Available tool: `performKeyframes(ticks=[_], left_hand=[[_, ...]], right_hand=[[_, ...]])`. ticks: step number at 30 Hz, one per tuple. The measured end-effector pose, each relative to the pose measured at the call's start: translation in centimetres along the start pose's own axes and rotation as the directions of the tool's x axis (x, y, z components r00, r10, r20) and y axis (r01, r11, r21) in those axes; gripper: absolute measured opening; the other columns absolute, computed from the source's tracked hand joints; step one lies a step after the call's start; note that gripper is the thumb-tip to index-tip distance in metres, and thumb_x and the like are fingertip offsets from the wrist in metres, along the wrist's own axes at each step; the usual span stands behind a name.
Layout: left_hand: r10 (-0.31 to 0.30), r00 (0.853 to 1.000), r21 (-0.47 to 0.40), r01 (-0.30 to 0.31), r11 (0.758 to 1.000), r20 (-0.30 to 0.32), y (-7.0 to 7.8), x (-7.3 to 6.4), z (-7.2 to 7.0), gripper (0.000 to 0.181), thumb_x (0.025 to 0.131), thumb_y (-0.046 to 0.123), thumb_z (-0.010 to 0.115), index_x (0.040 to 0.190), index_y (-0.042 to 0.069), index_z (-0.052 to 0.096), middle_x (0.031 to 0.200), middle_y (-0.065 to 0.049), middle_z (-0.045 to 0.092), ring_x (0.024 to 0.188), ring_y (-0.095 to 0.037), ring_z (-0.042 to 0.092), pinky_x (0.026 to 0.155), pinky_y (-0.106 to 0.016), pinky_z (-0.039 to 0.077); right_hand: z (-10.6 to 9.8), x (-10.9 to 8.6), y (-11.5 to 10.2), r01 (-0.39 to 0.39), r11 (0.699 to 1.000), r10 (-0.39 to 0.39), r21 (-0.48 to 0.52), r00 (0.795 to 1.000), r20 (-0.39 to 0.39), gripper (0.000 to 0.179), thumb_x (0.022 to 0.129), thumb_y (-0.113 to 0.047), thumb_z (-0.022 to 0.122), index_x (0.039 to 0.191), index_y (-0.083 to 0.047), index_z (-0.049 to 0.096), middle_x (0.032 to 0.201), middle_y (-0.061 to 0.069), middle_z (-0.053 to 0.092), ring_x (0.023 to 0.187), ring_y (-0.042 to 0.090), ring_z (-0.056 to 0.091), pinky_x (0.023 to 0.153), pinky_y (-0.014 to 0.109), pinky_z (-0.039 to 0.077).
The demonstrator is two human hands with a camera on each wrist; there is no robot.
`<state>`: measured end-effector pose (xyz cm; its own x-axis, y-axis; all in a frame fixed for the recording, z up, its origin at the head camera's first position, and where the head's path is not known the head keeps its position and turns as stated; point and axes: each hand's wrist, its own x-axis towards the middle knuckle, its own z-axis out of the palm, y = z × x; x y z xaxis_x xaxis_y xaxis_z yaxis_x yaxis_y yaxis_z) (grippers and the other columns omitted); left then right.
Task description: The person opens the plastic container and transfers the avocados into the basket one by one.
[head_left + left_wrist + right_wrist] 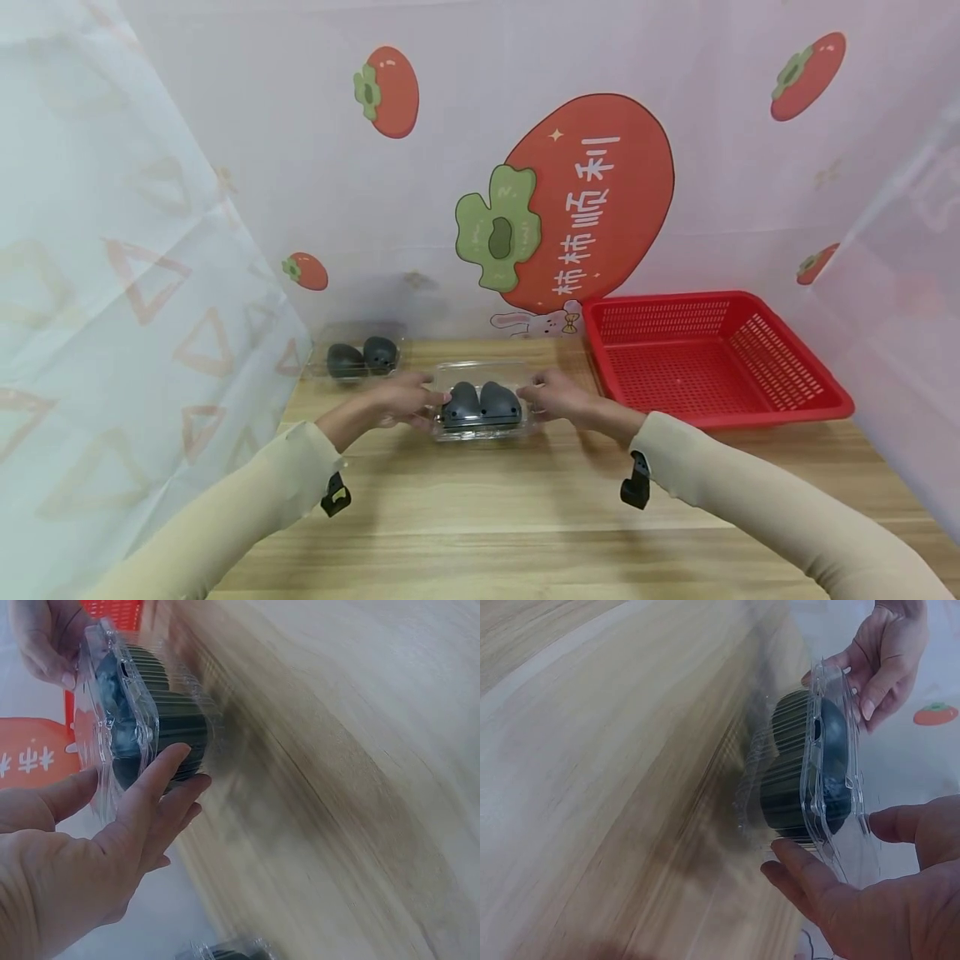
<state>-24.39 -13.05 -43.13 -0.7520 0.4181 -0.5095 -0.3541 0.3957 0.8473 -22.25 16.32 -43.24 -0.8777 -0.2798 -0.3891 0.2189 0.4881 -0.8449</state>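
Note:
A clear plastic clamshell box (482, 434) with two dark, egg-shaped pieces (498, 404) inside is held between both hands in the middle of the head view. My left hand (407, 398) grips its left end, thumb on one face and fingers on the opposite one. At the other end my right hand (558, 397) holds it the same way. Both wrist views show the box (810, 772) with its lid closed and ribbed plastic over the dark pieces. It appears just above the wooden table (352, 787), and a shadow falls beside it.
A similar clear box (403, 335) with two dark pieces stands at the back left, near the wall. At the right back lies a red plastic basket (738, 418) with perforated sides. Printed sheets (247, 125) with persimmon pictures enclose the table at the back and sides.

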Motion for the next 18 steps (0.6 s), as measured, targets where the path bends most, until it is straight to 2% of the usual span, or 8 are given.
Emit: performKeyframes(ticks=[5,9,12,14,18], left_hand=[[0.001,1.0,-0.003,-0.001,1.0,-0.006,0.0,0.5,0.6,0.079,0.108,0.007,0.06,0.162,-0.016,0.008,0.153,-0.045,0.038,0.115,-0.047,0.069,0.081,-0.037,0.064],[0.004,1.0,-0.028,-0.004,1.0,0.003,0.0,0.7,1.0,0.079,0.108,0.006,0.06,0.162,-0.016,0.008,0.153,-0.045,0.039,0.121,-0.049,0.065,0.083,-0.038,0.064],[0.01,1.0,-0.026,-0.01,1.0,0.001,0.0,0.8,1.2,0.076,0.107,0.005,0.059,0.163,-0.015,0.01,0.148,-0.042,0.047,0.117,-0.046,0.068,0.083,-0.038,0.064],[0.015,1.0,-0.019,-0.015,1.0,0.0,0.0,0.9,1.3,0.075,0.107,0.004,0.059,0.163,-0.014,0.012,0.141,-0.038,0.054,0.111,-0.041,0.071,0.082,-0.037,0.064],[0.021,1.0,-0.02,-0.021,1.0,0.003,0.1,1.0,1.5,0.075,0.108,0.003,0.058,0.162,-0.015,0.009,0.132,-0.032,0.061,0.098,-0.03,0.075,0.08,-0.037,0.065]], right_hand=[[-0.4,-0.3,0.3,0.004,0.999,-0.004,-0.032,1.0,-0.007,0.035,0.107,-0.017,0.06,0.124,0.013,0.063,0.113,0.025,0.063,0.102,0.033,0.064,0.092,0.044,0.062],[-0.6,-0.5,0.6,-0.016,0.999,0.014,-0.045,0.999,-0.033,0.045,0.107,-0.018,0.061,0.138,0.014,0.056,0.12,0.025,0.064,0.109,0.034,0.066,0.091,0.043,0.062],[-0.7,-0.4,0.9,-0.023,0.999,0.022,-0.04,0.999,-0.046,0.05,0.107,-0.018,0.061,0.143,0.016,0.051,0.122,0.025,0.065,0.111,0.036,0.066,0.091,0.044,0.062],[-0.6,-0.4,1.2,-0.027,0.999,0.025,-0.044,0.998,-0.052,0.049,0.107,-0.018,0.06,0.142,0.016,0.051,0.12,0.025,0.065,0.109,0.035,0.066,0.092,0.044,0.062],[-0.4,-0.3,1.6,-0.018,0.999,0.015,-0.042,0.997,-0.077,0.038,0.106,-0.015,0.059,0.129,0.015,0.059,0.111,0.025,0.067,0.104,0.035,0.069,0.09,0.044,0.063]])
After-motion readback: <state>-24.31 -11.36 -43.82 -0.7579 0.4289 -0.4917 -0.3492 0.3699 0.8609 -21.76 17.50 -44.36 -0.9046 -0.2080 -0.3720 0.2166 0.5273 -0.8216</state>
